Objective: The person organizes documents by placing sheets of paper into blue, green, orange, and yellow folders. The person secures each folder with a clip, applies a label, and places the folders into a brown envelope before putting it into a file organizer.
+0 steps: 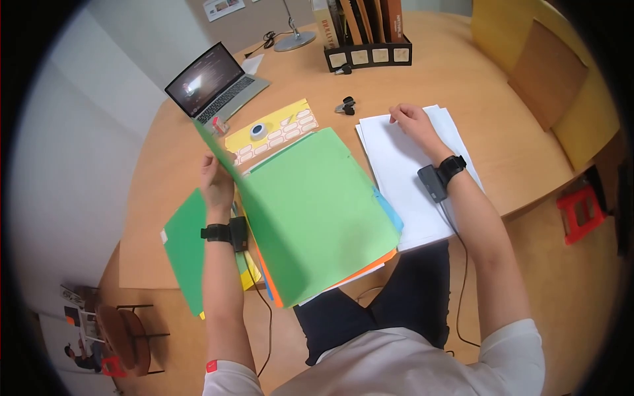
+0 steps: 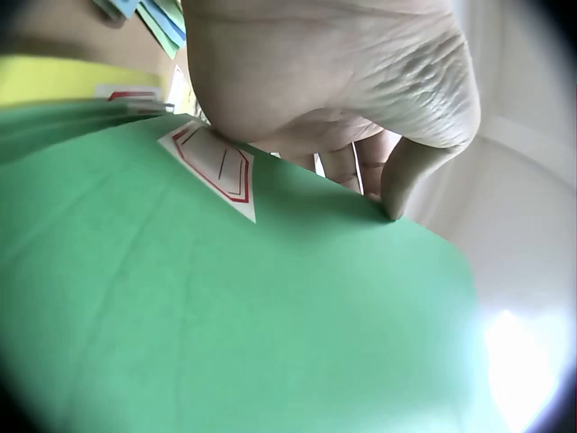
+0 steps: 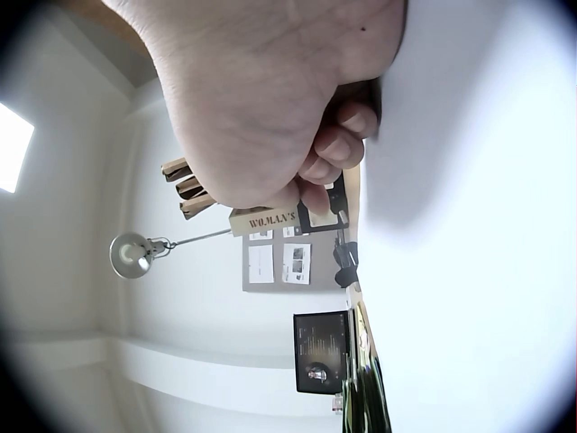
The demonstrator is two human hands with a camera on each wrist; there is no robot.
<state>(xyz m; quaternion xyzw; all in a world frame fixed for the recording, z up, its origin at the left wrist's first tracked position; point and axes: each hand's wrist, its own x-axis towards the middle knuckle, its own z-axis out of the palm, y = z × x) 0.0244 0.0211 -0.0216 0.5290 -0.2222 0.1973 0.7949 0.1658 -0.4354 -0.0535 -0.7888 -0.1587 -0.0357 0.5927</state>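
Note:
A light green paper folder (image 1: 323, 204) lies open on a pile near the table's front edge, its left cover (image 1: 267, 244) standing up at an angle. My left hand (image 1: 216, 185) holds the edge of that cover, thumb on one face and fingers behind it, beside a red-edged white label (image 2: 215, 167) in the left wrist view. Over the stack of white paper (image 1: 413, 191) on the right, my right hand (image 1: 419, 129) rests with loosely curled fingers and nothing in them. Orange sheets (image 1: 370, 265) and a blue tab (image 1: 389, 214) stick out below the folder.
A darker green folder (image 1: 181, 254) lies at the left edge. Beyond the pile are a yellow sheet of labels (image 1: 284, 125), a tape roll (image 1: 258, 131), black clips (image 1: 345, 105) and a laptop (image 1: 214, 86). A black book rack (image 1: 368, 57) stands at the back.

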